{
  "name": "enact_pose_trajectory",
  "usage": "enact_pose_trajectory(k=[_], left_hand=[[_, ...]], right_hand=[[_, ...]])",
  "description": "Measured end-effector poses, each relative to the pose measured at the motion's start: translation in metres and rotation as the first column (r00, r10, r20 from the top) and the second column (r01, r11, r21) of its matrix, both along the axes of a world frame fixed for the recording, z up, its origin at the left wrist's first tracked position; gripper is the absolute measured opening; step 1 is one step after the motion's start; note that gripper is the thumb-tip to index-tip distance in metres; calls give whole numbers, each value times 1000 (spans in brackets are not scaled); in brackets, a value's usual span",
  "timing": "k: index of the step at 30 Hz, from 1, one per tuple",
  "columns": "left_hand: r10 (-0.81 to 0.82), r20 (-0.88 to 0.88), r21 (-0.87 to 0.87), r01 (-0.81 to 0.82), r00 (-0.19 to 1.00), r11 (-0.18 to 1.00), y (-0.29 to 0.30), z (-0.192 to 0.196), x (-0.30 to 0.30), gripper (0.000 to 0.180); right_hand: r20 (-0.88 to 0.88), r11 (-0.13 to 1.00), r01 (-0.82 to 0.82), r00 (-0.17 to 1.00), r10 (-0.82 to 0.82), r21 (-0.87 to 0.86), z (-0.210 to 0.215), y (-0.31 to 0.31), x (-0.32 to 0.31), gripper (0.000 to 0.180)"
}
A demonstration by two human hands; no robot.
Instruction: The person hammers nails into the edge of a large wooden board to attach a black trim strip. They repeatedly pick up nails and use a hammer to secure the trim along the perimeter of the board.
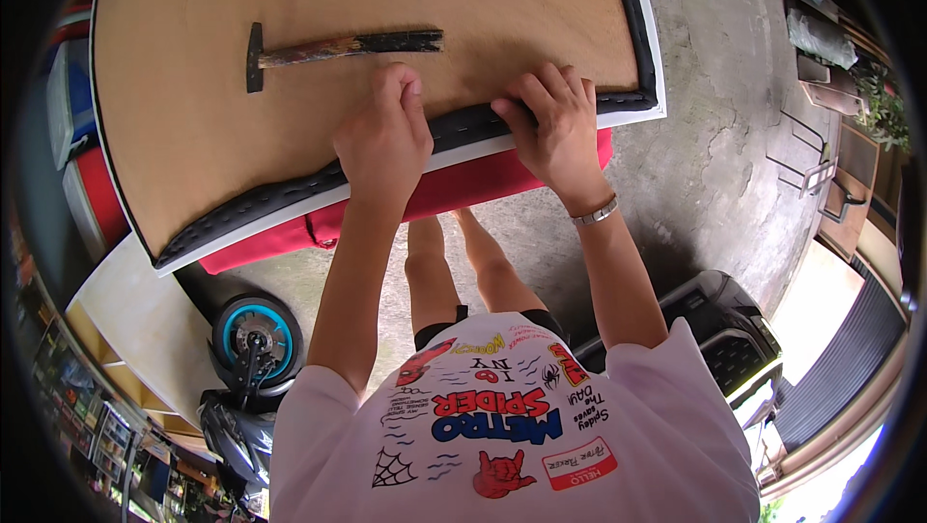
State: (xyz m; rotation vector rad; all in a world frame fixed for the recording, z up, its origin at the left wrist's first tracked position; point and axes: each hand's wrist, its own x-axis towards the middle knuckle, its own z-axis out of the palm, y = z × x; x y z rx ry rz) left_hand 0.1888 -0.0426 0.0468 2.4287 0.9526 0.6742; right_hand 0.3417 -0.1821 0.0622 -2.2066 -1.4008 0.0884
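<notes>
In front of me is a brown panel (pixel 319 127) with a black edging strip (pixel 261 200) along its near and right sides. Small light marks run along the strip, and a white border shows outside it. My left hand (pixel 384 141) is closed over the near edge, its thumb and forefinger together above the brown surface; what they hold, if anything, is hidden. Farther right, my right hand (pixel 552 127) has its fingers curled over the strip, thumb against it. A hammer (pixel 348 46) with a dark head and worn handle lies on the panel, beyond my left hand.
Red material (pixel 463 180) shows beneath the panel's near edge. A wheel with a turquoise rim (pixel 256 339) stands lower left, beside a pale board (pixel 135 301). A dark case-like object (pixel 710 330) is at lower right. Concrete floor (pixel 724 137) spreads right.
</notes>
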Motion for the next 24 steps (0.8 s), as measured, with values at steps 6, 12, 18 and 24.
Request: enact_pose_trajectory(k=[6, 12, 18, 24], left_hand=[[26, 51, -80, -22, 998, 997, -5, -4, -2, 7], [-10, 56, -114, 16, 998, 993, -6, 2, -19, 4], [5, -80, -225, -23, 997, 974, -12, 11, -2, 8], [-48, -53, -143, 40, 997, 989, -3, 1, -3, 12]], right_hand=[[-73, 997, -73, 995, 72, -22, 13, -1, -14, 20], [-96, 998, -63, 993, 62, -6, 3, 14, -27, 21], [-63, 998, -35, 997, 32, -46, 6, 11, -19, 17], [-80, 995, -40, 996, 33, -90, 10, 16, -20, 16]])
